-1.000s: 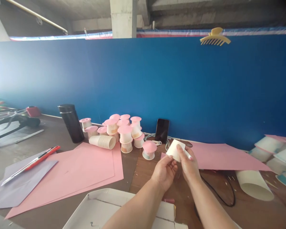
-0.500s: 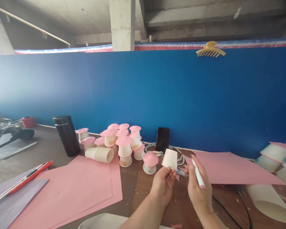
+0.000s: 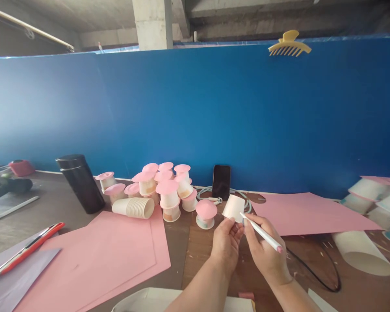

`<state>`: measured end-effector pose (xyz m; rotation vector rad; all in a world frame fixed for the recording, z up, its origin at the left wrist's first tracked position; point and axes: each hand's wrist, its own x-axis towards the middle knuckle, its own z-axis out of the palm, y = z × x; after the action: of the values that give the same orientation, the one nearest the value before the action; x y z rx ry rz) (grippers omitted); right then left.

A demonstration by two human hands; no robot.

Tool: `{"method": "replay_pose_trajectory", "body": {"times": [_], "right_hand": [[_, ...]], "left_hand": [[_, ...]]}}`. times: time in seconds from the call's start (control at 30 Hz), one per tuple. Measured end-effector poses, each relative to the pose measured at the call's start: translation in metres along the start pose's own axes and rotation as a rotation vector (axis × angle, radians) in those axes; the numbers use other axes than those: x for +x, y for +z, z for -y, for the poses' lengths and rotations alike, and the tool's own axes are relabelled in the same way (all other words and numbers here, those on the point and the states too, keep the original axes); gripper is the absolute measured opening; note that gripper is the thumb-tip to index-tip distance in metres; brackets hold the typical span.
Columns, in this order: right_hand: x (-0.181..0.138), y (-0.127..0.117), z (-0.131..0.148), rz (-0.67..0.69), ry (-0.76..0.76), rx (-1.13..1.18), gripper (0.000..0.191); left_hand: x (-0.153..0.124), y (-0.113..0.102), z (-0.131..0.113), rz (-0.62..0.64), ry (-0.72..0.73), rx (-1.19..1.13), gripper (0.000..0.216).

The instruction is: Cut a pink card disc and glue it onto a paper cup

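Observation:
My left hand (image 3: pixel 226 243) pinches a small white paper cup (image 3: pixel 233 208) above the brown table, its base turned toward me. My right hand (image 3: pixel 265 255) grips a white pen with a pink cap (image 3: pixel 263 233). The pen's tip rests against the cup's lower edge. Just left of the cup stands a cup topped with a pink disc (image 3: pixel 205 213).
A cluster of pink-topped cups (image 3: pixel 162 184) and a lying stack of paper cups (image 3: pixel 133 206) sit behind pink paper sheets (image 3: pixel 110 251). A black flask (image 3: pixel 79 183), a phone (image 3: pixel 221 181), a red-handled cutter (image 3: pixel 26 251), a black cable (image 3: pixel 321 277) and large cups (image 3: pixel 360 253) surround them. A blue partition (image 3: pixel 195 117) bounds the far edge.
My right hand let go of the cup, swung the pen round and brought its tip to the cup. My left hand kept holding the cup and tilted it.

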<state>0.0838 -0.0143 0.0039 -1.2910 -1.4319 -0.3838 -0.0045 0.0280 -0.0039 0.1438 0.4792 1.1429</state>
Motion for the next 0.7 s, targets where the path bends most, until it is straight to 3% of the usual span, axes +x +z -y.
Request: {"method": "replay_pose_trajectory", "body": {"times": [0.23, 0.7], "right_hand": [[-0.0031, 0.0042, -0.0058, -0.003, 0.027, -0.055, 0.014], [0.0019, 0.0013, -0.0034, 0.009, 0.053, -0.021, 0.012]], "left_hand": [[-0.0002, -0.0007, 0.0033, 0.068, 0.034, 0.035, 0.010], [-0.0033, 0.0016, 0.0011, 0.072, 0.021, 0.059, 0.008]]}}
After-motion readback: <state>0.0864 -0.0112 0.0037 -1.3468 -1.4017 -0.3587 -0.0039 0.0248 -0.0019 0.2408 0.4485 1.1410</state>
